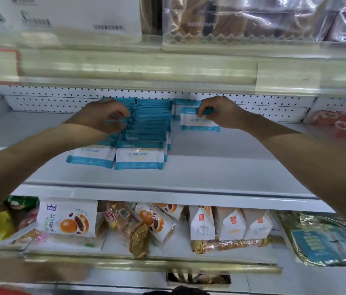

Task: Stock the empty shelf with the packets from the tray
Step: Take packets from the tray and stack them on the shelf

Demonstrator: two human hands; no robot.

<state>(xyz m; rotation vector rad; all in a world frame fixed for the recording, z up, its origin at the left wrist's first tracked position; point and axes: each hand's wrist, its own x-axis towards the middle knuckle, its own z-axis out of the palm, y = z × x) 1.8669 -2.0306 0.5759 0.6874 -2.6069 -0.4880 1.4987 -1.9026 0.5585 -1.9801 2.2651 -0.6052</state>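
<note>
packets: thin blue-and-white film packs, look like wipes; I'd judge them light, soft, a bit slick, not fragile, prone to flopping over when stood on edge
where to hold: my read, pinch the sealed blue top strip, thumb in front and fingertips behind, and steady the face while it settles
right hand (216, 112): fingers (203, 109) pressed together with the thumb, pinching the top strip of the held packet (197, 124), which hangs straight below the fingertips with its lower edge on the shelf (210, 167)
left hand (106, 116): fingers (123, 116) curled over the tops of the left row (91, 155); blurred, cannot tell if they pinch one or just press
middle row (148, 124): just beside the left fingertips, on their right, between the two hands
count, middle row: about a dozen, tops overlap so not exact
count, left row: one front pack clear, the rest hidden under hand and forearm
count, right row: one in the pinch, at least one more just behind the right fingertips
hands: two
tray: not in view
</note>
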